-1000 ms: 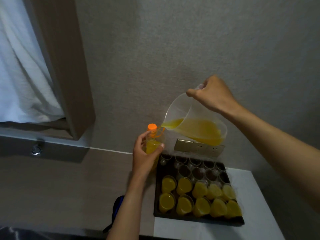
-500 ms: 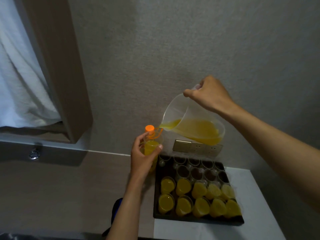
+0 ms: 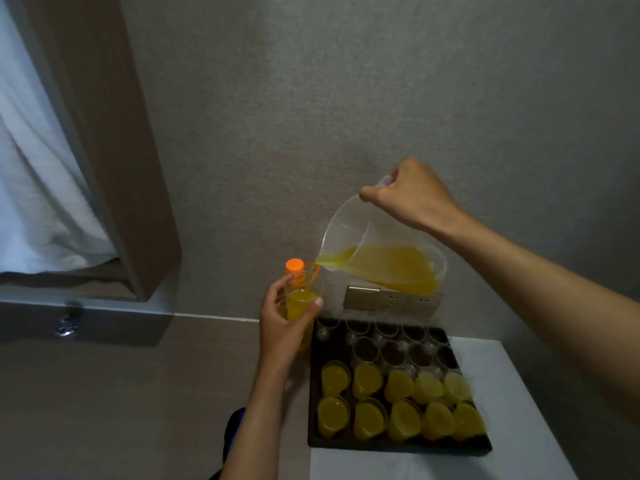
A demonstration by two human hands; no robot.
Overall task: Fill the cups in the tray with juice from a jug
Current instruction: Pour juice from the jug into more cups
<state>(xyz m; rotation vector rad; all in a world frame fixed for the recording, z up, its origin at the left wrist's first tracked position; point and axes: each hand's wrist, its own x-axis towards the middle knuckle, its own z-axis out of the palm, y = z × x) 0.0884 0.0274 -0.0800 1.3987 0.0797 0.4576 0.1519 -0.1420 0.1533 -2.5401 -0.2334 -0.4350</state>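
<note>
My right hand [image 3: 410,195] grips the handle of a clear plastic jug [image 3: 377,251] tilted to the left, with orange juice inside reaching its spout. The spout sits over the mouth of a small clear bottle [image 3: 300,299], which my left hand [image 3: 284,323] holds upright just left of the tray. The bottle's orange cap [image 3: 294,265] hangs open on its ring. A black tray [image 3: 313,382] on the white table holds several small clear cups: the two near rows are full of juice [image 3: 401,419], the two far rows [image 3: 391,344] look empty.
A gold wall socket plate [image 3: 363,297] is behind the jug. The tray stands on a white table [image 3: 502,393] against a grey wall. At the left are a brown window frame [image 3: 114,150], a white curtain [image 3: 38,188] and a dark ledge [image 3: 104,358]. Something blue [image 3: 232,427] lies beside my left forearm.
The jug has stayed tilted over the bottle, with juice still at its spout. Both hands hold their places; only the view has shifted slightly.
</note>
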